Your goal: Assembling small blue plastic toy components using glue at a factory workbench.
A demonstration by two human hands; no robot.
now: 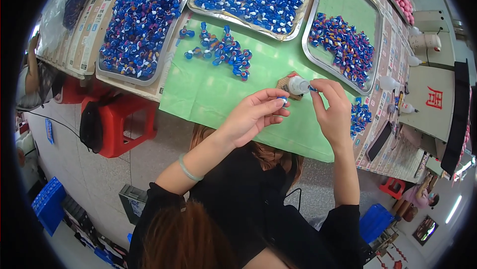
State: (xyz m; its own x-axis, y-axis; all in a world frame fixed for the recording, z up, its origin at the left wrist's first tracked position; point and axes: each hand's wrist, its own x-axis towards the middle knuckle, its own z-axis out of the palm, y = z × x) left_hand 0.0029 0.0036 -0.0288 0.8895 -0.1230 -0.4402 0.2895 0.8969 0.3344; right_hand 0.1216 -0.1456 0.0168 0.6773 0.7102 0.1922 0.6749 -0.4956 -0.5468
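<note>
Between the thumb and fingers of my left hand [254, 114] is a small blue and white plastic piece [282, 101]. My right hand [333, 107] pinches a tiny dark blue piece [312, 88] right at the nozzle end of a small clear squeeze bottle [297, 85]. Whether that piece touches the nozzle I cannot tell. The bottle lies tilted on a brown block [285, 83] on the green sheet [213, 101]. Beyond my left hand, a loose cluster of joined blue pieces [226, 53] with clear and red parts is spread on the sheet.
Metal trays of blue, white and reddish pieces stand at the left [144, 25], the back [253, 0] and the right [343, 45]. A small blue heap [359, 118] and a black phone [380, 141] lie right of my right arm. Red stools [119, 127] stand at the left.
</note>
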